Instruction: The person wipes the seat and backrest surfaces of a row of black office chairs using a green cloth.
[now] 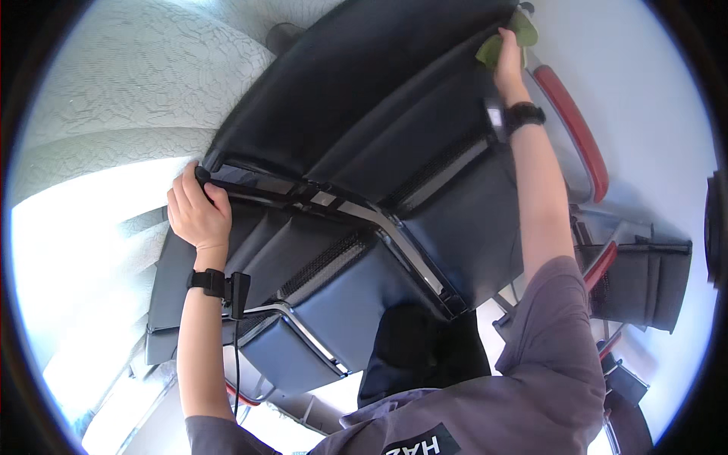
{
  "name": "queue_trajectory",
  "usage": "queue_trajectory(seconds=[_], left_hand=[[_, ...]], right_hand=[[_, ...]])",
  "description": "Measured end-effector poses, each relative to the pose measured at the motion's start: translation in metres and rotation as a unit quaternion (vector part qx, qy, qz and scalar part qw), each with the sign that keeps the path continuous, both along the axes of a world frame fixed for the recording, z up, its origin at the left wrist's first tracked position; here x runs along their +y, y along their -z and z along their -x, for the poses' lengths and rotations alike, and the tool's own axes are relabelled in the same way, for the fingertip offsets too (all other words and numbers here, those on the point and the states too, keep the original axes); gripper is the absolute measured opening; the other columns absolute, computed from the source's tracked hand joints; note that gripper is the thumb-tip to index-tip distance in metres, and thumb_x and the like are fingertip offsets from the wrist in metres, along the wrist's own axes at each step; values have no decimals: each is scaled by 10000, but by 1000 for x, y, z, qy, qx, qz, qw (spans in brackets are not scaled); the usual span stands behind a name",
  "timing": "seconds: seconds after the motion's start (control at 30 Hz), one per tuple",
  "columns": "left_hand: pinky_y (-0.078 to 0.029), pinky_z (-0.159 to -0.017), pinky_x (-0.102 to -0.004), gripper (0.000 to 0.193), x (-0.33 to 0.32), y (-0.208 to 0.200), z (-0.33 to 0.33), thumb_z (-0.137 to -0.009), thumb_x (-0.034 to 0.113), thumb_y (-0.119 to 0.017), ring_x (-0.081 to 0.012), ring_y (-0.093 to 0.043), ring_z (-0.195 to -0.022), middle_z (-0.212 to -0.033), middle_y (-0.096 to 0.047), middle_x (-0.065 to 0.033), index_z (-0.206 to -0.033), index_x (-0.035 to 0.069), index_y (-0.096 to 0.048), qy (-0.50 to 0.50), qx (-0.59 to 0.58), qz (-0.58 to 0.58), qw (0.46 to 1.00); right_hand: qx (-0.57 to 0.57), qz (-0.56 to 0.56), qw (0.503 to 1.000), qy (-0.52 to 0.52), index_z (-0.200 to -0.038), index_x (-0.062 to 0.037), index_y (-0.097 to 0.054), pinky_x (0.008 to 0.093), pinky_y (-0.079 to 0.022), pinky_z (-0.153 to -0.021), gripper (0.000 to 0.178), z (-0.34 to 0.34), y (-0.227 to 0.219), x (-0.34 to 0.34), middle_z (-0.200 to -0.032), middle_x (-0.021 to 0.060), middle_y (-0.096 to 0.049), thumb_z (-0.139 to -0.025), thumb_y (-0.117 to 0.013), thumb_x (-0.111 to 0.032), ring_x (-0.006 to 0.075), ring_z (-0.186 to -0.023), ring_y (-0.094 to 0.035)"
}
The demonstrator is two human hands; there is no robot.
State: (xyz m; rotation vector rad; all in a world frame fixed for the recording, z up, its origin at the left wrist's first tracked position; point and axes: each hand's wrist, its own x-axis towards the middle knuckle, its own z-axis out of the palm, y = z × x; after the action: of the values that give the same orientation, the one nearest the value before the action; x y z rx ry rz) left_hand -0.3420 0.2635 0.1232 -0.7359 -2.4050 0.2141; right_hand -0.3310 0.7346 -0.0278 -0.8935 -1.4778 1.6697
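Note:
My right hand [509, 67] is stretched far out to the upper right. It is closed on a green cloth [523, 30], which lies against the outer end of a black padded backrest [432, 98]. On the left, my left hand [199, 208] wraps round the black end of a metal frame bar [250, 194] between two backrests. Below the backrests are black seat pads [470, 220] with a silver metal support [402, 239] between them. Part of the cloth is hidden behind my fingers.
A red armrest [572, 133] stands to the right of the row, close to a white wall [652, 98]. More black chairs [641, 284] are behind at the right. Pale patterned curtains [152, 76] hang at the left. A black cable [236, 364] runs along my left forearm.

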Motion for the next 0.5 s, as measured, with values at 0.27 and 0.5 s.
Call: queue_trajectory(seconds=[0.27,0.5], left_hand=[[-434,-681,-369,321,0,-2,-3,-774,157,-427,-294,-530,-809,-918,-553,-110,-1056,37,-522,-17,-1,17,1000],[-427,-650,-371,338,4,1,3,-748,166,-430,-286,-523,-775,-887,-549,-101,-1050,53,-533,8,18,10,1000]], right_hand=[[-9,-177,975,-137,-1319,86,45,445,93,-1040,862,-46,16,-219,-1401,270,40,-758,-530,-230,339,-1317,82],[-108,-278,921,-252,-1315,15,-254,625,6,-970,700,-98,12,-350,-1361,346,14,-796,-511,-380,498,-1265,45]])
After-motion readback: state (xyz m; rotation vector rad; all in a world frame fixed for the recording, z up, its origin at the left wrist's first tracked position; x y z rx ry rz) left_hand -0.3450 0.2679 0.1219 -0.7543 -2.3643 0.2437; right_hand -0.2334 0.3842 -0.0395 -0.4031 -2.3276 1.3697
